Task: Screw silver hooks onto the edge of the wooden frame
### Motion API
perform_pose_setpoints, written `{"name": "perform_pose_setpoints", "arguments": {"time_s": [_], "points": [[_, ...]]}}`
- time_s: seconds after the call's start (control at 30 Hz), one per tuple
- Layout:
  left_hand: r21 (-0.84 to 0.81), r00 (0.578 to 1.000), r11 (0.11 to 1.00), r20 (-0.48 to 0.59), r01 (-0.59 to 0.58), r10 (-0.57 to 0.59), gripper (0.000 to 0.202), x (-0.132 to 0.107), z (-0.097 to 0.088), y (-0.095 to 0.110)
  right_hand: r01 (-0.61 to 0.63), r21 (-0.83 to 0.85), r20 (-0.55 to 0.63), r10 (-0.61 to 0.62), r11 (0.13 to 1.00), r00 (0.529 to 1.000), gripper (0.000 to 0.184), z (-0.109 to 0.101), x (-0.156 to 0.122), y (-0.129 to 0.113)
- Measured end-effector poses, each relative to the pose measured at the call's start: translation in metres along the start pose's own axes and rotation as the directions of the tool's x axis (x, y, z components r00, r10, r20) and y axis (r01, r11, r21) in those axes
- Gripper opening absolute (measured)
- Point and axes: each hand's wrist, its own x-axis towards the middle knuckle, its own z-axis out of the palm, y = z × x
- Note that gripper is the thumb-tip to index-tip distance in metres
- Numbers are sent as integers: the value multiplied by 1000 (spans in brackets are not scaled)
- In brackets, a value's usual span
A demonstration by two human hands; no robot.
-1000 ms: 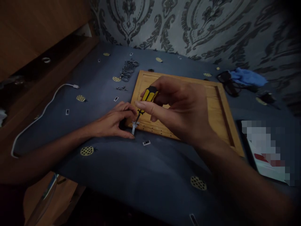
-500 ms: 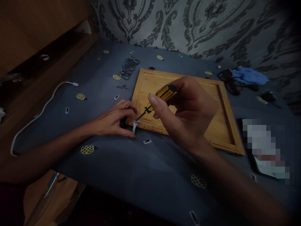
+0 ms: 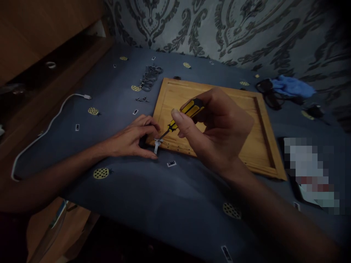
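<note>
Screwdriver point(image 3: 192, 108) held to metal bracket point(image 3: 157, 147) at corner of wooden panel point(image 3: 172, 96)

The yellow-and-black tool is gripped by its handle between the thumb and curled fingers of the right hand point(image 3: 219, 129), its shaft slanted down and leftward from that hand to the bracket. The bracket is placed at the panel's near left corner, beside the fingertips and thumb of the left hand point(image 3: 134, 138). That hand is curved, with thumb and index finger parted around the corner; whether the bracket is pinched by it cannot be told. Most of the panel is spread beneath and beyond the right hand. Beyond the left hand, loose screws point(image 3: 142, 99) and a heap of metal pieces point(image 3: 149, 78) are scattered on the patterned tablecloth point(image 3: 164, 204). Sunglasses point(image 3: 271, 95) and a blue cloth point(image 3: 294, 86) are seen well to the right of the right hand.
</note>
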Motion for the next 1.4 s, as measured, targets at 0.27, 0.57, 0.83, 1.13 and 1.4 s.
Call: {"name": "perform_pose_setpoints", "arguments": {"time_s": [0.27, 0.57, 0.83, 1.13, 1.4], "points": [[-14, 1000, 1000, -4, -1, 1, 44, 0, 0, 1, -29, 55, 121, 23, 998, 992, 27, -6, 3, -3], [1, 1000, 1000, -10, -10, 10, 44, 0, 1, 1, -146, 246, 315, 64, 958, 947, 17, -19, 15, -6], [0, 1000, 1000, -2, 7, -7, 44, -1, -1, 2, -23, 172, -66, 35, 985, 997, 35, -11, 15, -16], [6, 1000, 1000, -11, 14, -14, 48, -1, 1, -1, -30, 152, 47, 23, 988, 999, 31, -9, 9, -5], [7, 1000, 1000, -8, 6, -6, 48, -1, 0, -1, -41, 172, 69, 30, 984, 997, 30, -7, 8, -2]]}}
